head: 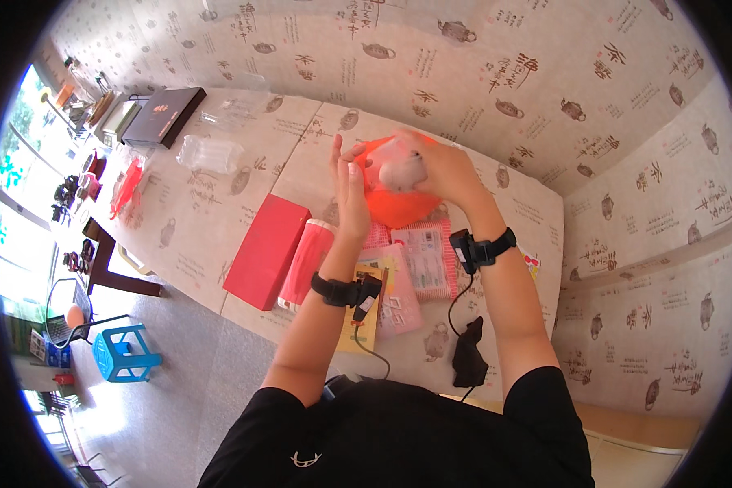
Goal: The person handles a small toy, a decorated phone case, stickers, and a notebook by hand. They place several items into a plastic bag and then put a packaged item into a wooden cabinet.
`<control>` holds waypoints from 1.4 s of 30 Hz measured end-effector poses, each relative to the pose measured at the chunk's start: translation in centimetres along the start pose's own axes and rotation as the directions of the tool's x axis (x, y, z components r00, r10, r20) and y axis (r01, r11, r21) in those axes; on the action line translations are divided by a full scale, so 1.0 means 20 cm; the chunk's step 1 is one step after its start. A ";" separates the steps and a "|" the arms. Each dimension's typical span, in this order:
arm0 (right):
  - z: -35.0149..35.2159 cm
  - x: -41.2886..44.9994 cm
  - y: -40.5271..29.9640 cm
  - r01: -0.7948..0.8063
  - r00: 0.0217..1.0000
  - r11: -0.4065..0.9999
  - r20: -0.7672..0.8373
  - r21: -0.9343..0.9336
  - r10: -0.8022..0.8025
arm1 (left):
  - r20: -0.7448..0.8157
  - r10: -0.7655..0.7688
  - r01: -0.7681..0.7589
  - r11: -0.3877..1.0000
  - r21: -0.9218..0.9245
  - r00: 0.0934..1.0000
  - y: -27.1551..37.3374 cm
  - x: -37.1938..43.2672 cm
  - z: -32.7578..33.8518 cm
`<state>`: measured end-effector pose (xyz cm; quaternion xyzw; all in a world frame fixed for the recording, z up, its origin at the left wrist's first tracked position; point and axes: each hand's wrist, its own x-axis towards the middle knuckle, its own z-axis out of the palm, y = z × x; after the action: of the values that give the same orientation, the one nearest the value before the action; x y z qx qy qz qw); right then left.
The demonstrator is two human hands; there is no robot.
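A bright orange plastic bag lies bunched on the table in front of me. My right hand is over its right side, gripping a pale, blurred object that I cannot identify. My left hand is raised at the bag's left edge, fingers apart and pointing away from me, with nothing in it. Just below the bag are a pink-edged packet bearing print and a pink printed pouch. Beneath my left forearm, a yellow printed packet is partly covered.
Left of my hands are a red box and a pink roll-shaped pack. Farther left are clear plastic packaging, a dark flat box and a red plastic bag. Cables run from my wristbands. A blue stool stands on the floor.
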<state>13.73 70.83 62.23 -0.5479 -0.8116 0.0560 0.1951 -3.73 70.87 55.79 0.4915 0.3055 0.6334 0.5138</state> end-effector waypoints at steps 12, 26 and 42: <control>0.67 0.05 0.16 0.050 0.999 0.981 0.017 -0.187 -0.048 | -0.013 0.139 -0.139 0.990 0.002 0.990 -0.12 0.05 -0.04; 0.61 0.02 0.04 -0.255 0.959 0.568 0.130 0.783 0.252 | 0.150 0.169 -0.176 0.984 0.035 0.974 -0.07 -0.04 -0.01; 0.27 -0.44 0.45 -0.407 0.905 0.854 -0.016 -0.324 0.425 | 0.415 -0.378 -0.161 0.549 0.820 0.828 -0.62 0.02 0.11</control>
<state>22.33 67.00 52.26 -0.7327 -0.6772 -0.0201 0.0643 2.73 74.60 45.66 0.8121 0.4372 0.2093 0.3250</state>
